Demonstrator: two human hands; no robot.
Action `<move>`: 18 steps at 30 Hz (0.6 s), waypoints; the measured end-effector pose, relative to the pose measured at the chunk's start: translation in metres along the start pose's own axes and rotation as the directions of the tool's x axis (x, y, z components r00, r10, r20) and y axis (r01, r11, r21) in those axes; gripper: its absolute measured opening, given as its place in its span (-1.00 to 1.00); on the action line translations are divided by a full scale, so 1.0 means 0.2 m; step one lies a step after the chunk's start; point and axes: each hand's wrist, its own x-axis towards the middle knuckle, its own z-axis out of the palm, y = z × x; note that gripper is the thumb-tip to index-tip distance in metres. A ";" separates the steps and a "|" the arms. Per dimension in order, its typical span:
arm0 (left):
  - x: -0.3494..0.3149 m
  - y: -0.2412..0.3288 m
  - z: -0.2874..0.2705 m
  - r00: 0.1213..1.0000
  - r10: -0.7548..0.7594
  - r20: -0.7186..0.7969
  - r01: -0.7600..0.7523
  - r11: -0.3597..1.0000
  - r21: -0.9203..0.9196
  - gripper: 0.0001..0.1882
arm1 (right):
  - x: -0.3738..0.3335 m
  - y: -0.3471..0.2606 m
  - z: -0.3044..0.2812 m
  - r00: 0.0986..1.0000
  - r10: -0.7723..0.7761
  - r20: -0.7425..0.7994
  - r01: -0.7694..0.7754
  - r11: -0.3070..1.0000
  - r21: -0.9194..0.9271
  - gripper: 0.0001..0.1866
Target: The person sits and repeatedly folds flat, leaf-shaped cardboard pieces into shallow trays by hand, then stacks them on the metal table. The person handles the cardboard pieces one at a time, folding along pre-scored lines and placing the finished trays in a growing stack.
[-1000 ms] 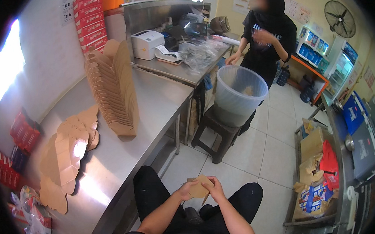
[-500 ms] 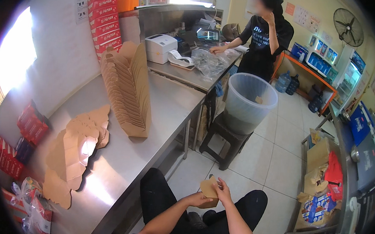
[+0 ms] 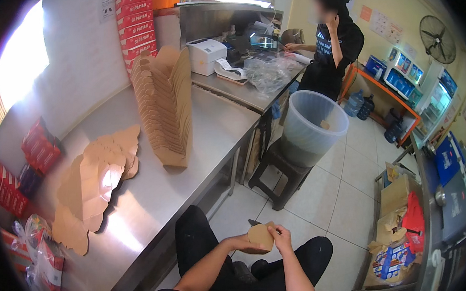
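Observation:
Between my knees I hold a brown cardboard food box (image 3: 260, 235), partly folded up. My left hand (image 3: 242, 245) grips it from the left and below, fingers partly hidden under the card. My right hand (image 3: 279, 237) pinches its right upper edge. On the steel table to my left, flat cardboard blanks (image 3: 89, 182) lie in an overlapping pile. Behind them leans a long nested stack of folded cardboard boxes (image 3: 166, 109), reaching toward the wall.
The steel table (image 3: 213, 123) runs along my left. A translucent plastic bucket (image 3: 311, 131) stands on a black stool (image 3: 276, 175) ahead. Beyond, a person in black (image 3: 332, 50) stands by a counter with a white label printer (image 3: 206, 56). A shelf with bags (image 3: 394, 257) is at right.
My right hand has shifted on the cardboard box, and the box has turned, showing a broader face. The person's hand at the counter has moved back from the plastic bags.

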 end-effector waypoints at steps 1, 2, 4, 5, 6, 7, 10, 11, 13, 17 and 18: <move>-0.01 0.00 -0.04 0.995 -0.098 -0.023 0.092 0.978 -0.187 -0.33 | -0.01 -0.01 0.01 0.997 -0.076 -0.002 0.076 0.997 -0.018 -0.73; -0.01 0.00 -0.07 0.980 -0.198 -0.027 0.174 0.913 -0.369 -0.31 | -0.01 -0.02 0.01 0.988 -0.152 -0.003 0.152 0.988 -0.036 -0.74; -0.01 0.08 -0.10 0.968 -0.221 -0.117 0.124 0.831 -0.543 -0.30 | -0.03 -0.03 0.01 0.961 -0.273 0.045 0.276 0.958 -0.071 -0.76; -0.01 0.11 -0.10 0.958 -0.239 -0.157 0.093 0.779 -0.620 -0.30 | -0.04 -0.03 0.02 0.944 -0.317 0.094 0.325 0.942 -0.084 -0.77; 0.00 0.11 -0.10 0.935 -0.294 -0.197 0.073 0.704 -0.707 -0.38 | -0.06 -0.04 0.03 0.921 -0.361 0.149 0.377 0.922 -0.093 -0.77; 0.02 0.06 -0.12 0.920 -0.307 -0.243 0.062 0.726 -0.685 -0.41 | -0.07 -0.06 0.05 0.911 -0.377 0.165 0.398 0.909 -0.119 -0.78; 0.03 -0.01 -0.12 0.879 -0.328 -0.347 0.045 0.780 -0.624 -0.50 | -0.09 -0.10 0.08 0.891 -0.411 0.193 0.447 0.866 -0.222 -0.79; 0.03 -0.02 -0.12 0.872 -0.325 -0.367 0.038 0.791 -0.610 -0.53 | -0.10 -0.11 0.08 0.888 -0.418 0.195 0.458 0.847 -0.269 -0.79; 0.03 -0.02 -0.11 0.860 -0.316 -0.401 0.019 0.804 -0.594 -0.55 | -0.10 -0.10 0.08 0.888 -0.424 0.179 0.460 0.827 -0.323 -0.79; 0.04 -0.02 -0.09 0.857 -0.278 -0.433 -0.058 0.784 -0.617 -0.54 | -0.09 -0.08 0.09 0.919 -0.381 0.101 0.393 0.869 -0.302 -0.79; 0.04 -0.01 -0.08 0.862 -0.267 -0.431 -0.077 0.772 -0.631 -0.54 | -0.09 -0.08 0.10 0.932 -0.355 0.075 0.361 0.888 -0.283 -0.79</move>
